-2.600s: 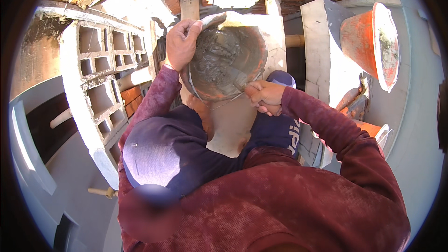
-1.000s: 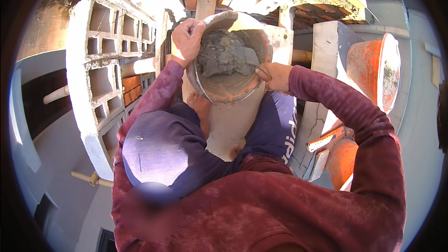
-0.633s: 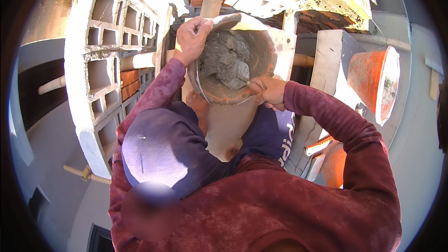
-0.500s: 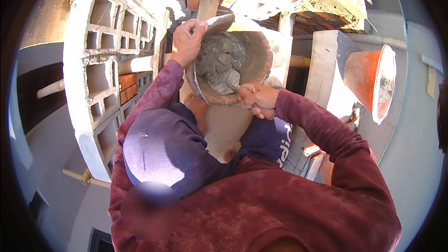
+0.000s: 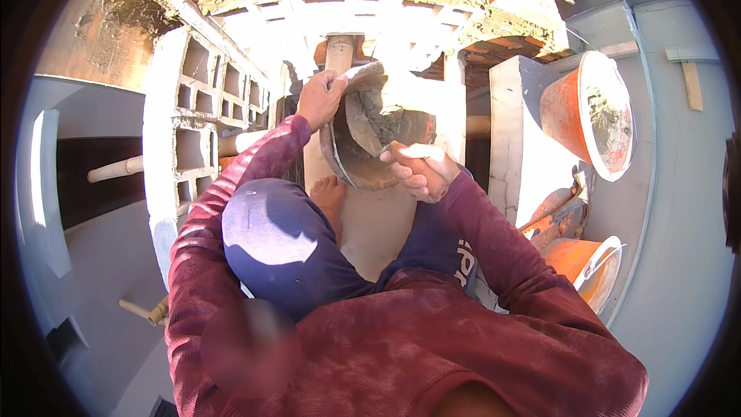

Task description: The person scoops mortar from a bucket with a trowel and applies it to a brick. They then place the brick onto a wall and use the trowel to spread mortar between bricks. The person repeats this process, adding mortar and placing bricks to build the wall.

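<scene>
A worn bucket (image 5: 369,173) is tilted in front of me, between my knees and a sunlit brick structure. My left hand (image 5: 319,100) is closed around its far left rim. Grey wet mortar (image 5: 390,125) lies inside, toward the far side, partly washed out by glare. My right hand (image 5: 423,171) is wrapped round the handle of a trowel (image 5: 360,128) at the bucket's near right. The trowel's mortar-smeared blade reaches into the bucket beside the mortar.
Pale ventilation blocks (image 5: 193,147) form a wall at the left, with bamboo poles (image 5: 116,169) near it. On the right stand an orange bucket with a mortar-caked inside (image 5: 610,120), a second orange bucket (image 5: 598,282) and a pale block ledge (image 5: 515,123). My bare foot (image 5: 330,201) is below the bucket.
The bucket has tipped further and its mortar shows at the far side. The trowel blade has swung up along the left of the mortar. My view has shifted, showing the second orange bucket.
</scene>
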